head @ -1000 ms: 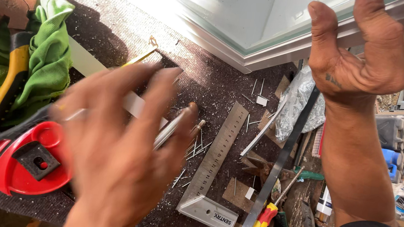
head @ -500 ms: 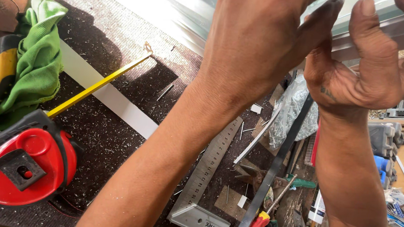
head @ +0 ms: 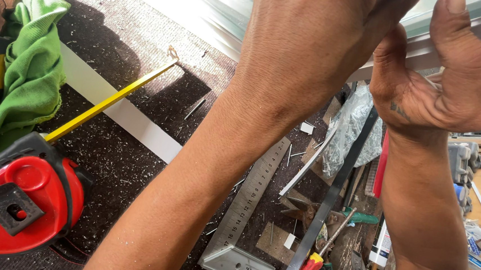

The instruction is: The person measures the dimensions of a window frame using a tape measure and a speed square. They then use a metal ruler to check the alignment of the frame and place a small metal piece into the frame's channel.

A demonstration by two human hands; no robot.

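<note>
Aluminium frame point(head: 427, 49) behind left hand point(head: 315, 39), right hand point(head: 453, 82) alongside.

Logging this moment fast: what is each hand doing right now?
Left hand: raised over the pale metal frame, fingers out of view; grip cannot be told.
Right hand: fingers curled, nothing visibly held.

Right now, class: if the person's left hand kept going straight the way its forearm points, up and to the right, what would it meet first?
Probably the pale metal frame rail at the bench's far edge; the left hand already overlaps it. The right hand sits close alongside. Depth is unclear.
</note>
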